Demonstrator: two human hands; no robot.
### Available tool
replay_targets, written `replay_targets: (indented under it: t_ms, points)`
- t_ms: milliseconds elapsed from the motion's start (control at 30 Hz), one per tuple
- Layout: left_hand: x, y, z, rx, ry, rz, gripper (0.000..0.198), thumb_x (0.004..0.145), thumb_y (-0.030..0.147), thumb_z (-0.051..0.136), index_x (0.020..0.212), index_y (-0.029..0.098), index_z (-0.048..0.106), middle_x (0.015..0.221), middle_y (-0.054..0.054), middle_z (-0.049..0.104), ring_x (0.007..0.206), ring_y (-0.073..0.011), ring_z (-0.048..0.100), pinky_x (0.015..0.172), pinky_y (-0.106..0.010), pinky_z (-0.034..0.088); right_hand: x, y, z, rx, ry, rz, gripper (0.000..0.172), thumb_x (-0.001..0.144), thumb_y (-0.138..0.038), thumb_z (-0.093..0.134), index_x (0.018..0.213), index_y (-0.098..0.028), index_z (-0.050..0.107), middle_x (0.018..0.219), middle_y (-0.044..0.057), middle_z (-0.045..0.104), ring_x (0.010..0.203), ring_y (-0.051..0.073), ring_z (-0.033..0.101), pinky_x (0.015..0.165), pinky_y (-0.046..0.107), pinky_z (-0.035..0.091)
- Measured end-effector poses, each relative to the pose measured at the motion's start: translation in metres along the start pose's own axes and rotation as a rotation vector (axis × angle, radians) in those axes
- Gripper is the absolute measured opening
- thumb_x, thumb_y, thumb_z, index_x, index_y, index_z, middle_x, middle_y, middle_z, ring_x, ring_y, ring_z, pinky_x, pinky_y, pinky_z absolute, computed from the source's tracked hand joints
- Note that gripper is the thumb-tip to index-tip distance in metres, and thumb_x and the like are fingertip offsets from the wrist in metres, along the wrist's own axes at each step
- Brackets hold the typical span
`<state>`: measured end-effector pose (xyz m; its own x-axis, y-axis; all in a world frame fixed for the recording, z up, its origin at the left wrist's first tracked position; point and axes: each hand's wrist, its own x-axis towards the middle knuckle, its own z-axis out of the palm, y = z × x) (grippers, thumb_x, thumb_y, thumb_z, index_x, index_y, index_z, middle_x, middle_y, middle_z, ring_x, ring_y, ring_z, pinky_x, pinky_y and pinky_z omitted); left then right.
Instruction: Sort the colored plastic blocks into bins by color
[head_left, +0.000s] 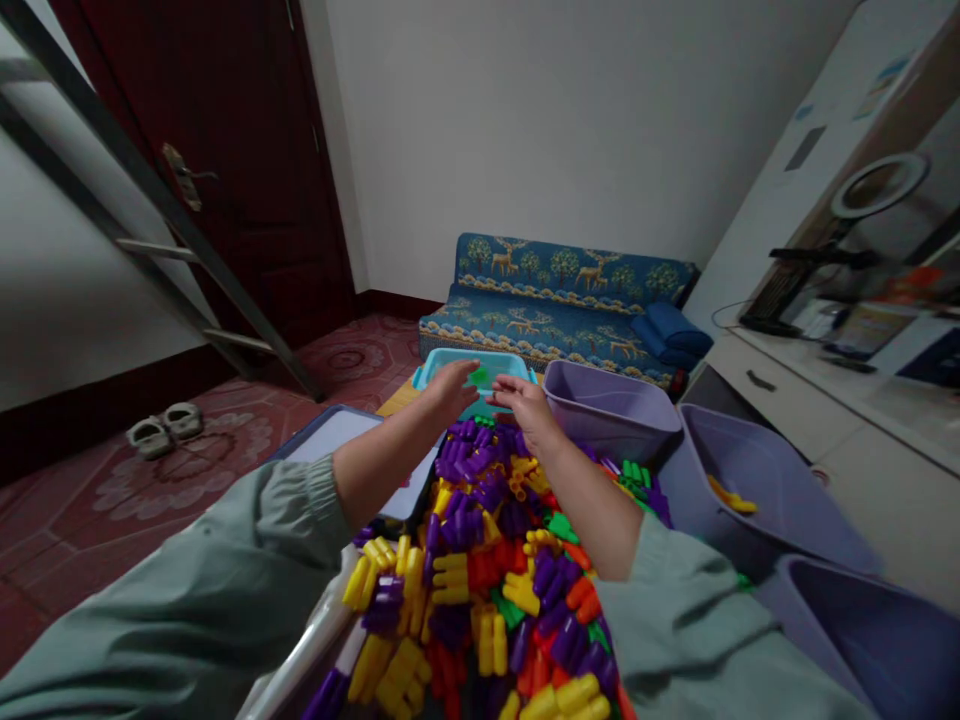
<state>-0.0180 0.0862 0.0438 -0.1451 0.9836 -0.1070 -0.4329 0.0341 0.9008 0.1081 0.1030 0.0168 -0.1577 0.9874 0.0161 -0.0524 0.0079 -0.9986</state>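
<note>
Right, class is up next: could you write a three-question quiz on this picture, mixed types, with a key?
1. Multiple choice: the left hand and right hand are nearest to: (a) the door, (b) the turquoise bin, (c) the shoes.
2. True or false: the sofa has a plain cover with no pattern.
3. Short answer: what colour are the pieces visible inside the middle purple bin?

Key: 1. b; 2. false; 3. yellow.

Bins (795, 510) stand right of the heap of pieces (476, 465), a flat panel (330, 436) left of it, a basket (480, 354) and sofa (555, 312) beyond it.
</note>
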Motion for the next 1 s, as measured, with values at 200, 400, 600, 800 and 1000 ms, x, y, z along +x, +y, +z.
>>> replay_targets:
  t_ms: [200, 400, 600, 800, 1000]
  points:
    - [-0.086, -0.011, -0.017, 0.321, -0.232, -0.034, 0.040, 0.066, 0.024, 0.079, 0.103, 0.014, 0.069, 0.094, -0.010, 0.066, 0.088, -0.0230, 0.063, 0.081, -0.034, 0.048, -0.070, 0.022, -0.054, -0.150, 0.013, -0.041, 0.022, 0.067, -0.022, 0.064, 0.087, -0.015, 0.069, 0.082, 0.003, 0.072, 0.071, 0.016, 0.068, 0.054, 0.021, 0.049]
    - [-0.162, -0.034, -0.043, 0.993, -0.438, 0.315, 0.042, 0.075, 0.034, 0.072, 0.117, 0.029, 0.066, 0.135, -0.008, 0.054, 0.125, -0.0289, 0.050, 0.105, -0.041, 0.039, -0.141, 0.026, -0.105, -0.601, -0.034, -0.124, 0.025, 0.070, -0.028, 0.063, 0.092, -0.018, 0.072, 0.093, 0.006, 0.074, 0.083, 0.022, 0.068, 0.076, 0.034, 0.053]
    - [-0.178, -0.078, -0.058, 1.375, -0.294, 0.446, 0.040, 0.075, 0.022, 0.068, 0.115, 0.024, 0.064, 0.134, -0.016, 0.052, 0.122, -0.0339, 0.052, 0.099, -0.052, 0.044, -0.200, 0.032, -0.138, -0.993, -0.015, -0.086, 0.026, 0.071, -0.023, 0.064, 0.096, -0.024, 0.073, 0.094, 0.005, 0.075, 0.078, 0.023, 0.069, 0.071, 0.033, 0.051]
    - [-0.181, -0.096, -0.043, 1.358, -0.357, 0.494, 0.032, 0.080, 0.017, 0.060, 0.111, 0.022, 0.065, 0.119, -0.012, 0.062, 0.112, -0.0293, 0.056, 0.095, -0.047, 0.047, -0.229, 0.045, -0.144, -1.213, -0.021, -0.005, 0.039, 0.067, -0.018, 0.067, 0.104, -0.027, 0.071, 0.108, 0.007, 0.072, 0.096, 0.027, 0.068, 0.081, 0.036, 0.051]
    - [-0.192, -0.133, -0.015, 1.328, -0.525, 0.502, 0.056, 0.075, 0.005, 0.054, 0.127, 0.025, 0.057, 0.131, -0.010, 0.055, 0.120, -0.0268, 0.049, 0.101, -0.044, 0.043, -0.233, 0.062, -0.136, -1.169, -0.061, -0.009, 0.054, 0.070, -0.016, 0.064, 0.123, -0.022, 0.062, 0.129, 0.009, 0.061, 0.119, 0.028, 0.057, 0.099, 0.040, 0.046]
